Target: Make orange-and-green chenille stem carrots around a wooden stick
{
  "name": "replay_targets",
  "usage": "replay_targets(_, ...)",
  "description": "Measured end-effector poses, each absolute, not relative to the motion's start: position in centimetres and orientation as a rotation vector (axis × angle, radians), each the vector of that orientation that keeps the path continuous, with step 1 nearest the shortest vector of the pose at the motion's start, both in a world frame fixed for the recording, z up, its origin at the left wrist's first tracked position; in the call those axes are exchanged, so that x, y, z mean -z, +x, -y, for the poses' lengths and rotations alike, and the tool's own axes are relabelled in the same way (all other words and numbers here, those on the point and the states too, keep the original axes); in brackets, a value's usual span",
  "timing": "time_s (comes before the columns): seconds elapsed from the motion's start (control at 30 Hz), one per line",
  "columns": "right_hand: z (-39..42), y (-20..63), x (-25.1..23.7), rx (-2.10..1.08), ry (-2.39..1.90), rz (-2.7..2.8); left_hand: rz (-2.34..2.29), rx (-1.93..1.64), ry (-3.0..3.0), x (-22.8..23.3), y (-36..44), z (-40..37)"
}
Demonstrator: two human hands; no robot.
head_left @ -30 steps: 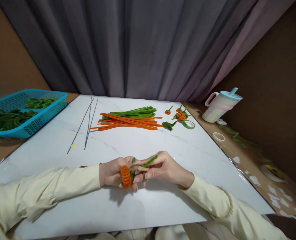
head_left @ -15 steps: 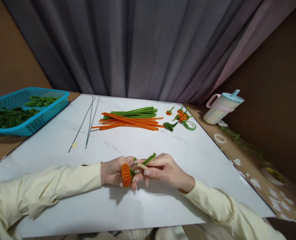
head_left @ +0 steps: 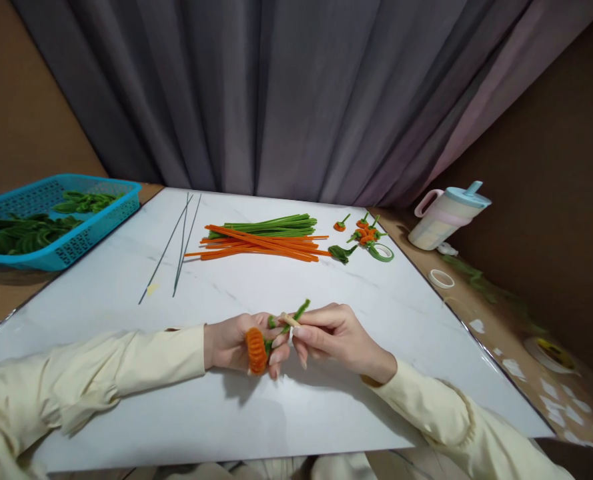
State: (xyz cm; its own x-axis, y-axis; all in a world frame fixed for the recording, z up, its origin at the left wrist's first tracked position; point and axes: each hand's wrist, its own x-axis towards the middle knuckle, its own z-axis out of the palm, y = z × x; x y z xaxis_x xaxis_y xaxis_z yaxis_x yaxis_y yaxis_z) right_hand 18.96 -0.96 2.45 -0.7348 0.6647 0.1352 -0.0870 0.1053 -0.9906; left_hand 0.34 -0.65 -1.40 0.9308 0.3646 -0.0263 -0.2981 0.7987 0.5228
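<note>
Fingers (head_left: 276, 353) of both hands pinch the orange coil (head_left: 256, 350) and green stem (head_left: 296, 313) amid bare tabletop (head_left: 326, 413), clear of its edges.

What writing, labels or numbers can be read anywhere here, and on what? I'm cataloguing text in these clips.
None: no readable word, number or sign shows in the head view.
The pastel cup shows colour bands only, no print.
The blue basket has a moulded lattice pattern, no letters.
The tape rolls show no legible marking.
The left hand and right hand hold an orange and green pipe-cleaner flower, which is unlabelled.
</note>
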Motion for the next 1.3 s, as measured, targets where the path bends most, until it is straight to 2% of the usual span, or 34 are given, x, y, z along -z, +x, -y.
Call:
replay_targets(0.27,0.6,19.3,-2.3,-1.729,-0.72,1.57,-0.246,-0.387,0.535,0.7,-0.5,-0.9)
replay_targets(0.4,-0.1,19.3,-2.1,-1.691,-0.784,1.446,-0.419,-0.617,0.719,-1.1,-0.4,-1.1)
replay_targets(0.63,0.3,18.8,-1.6,-1.489,-0.882,1.561,-0.892,-0.974,1.625,-0.4,0.6,0.8)
replay_targets(0.77,0.5,18.6,-1.5,-1.48,-0.88,1.574,-1.044,-1.171,2.378,0.3,0.4,0.7)
replay_targets(0.87,0.5,18.5,-1.6,-1.476,-0.864,1.57,-1.112,-1.25,2.636,0.0,0.6,0.6)
replay_targets(1.13,0.6,18.4,-1.7,-1.504,-0.88,1.496,-1.039,-1.35,2.962,-0.9,0.4,0.3)
replay_targets(1.3,0.5,18.4,-1.4,-1.462,-0.857,1.466,-1.05,-1.211,2.745,-1.2,0.3,0.4)
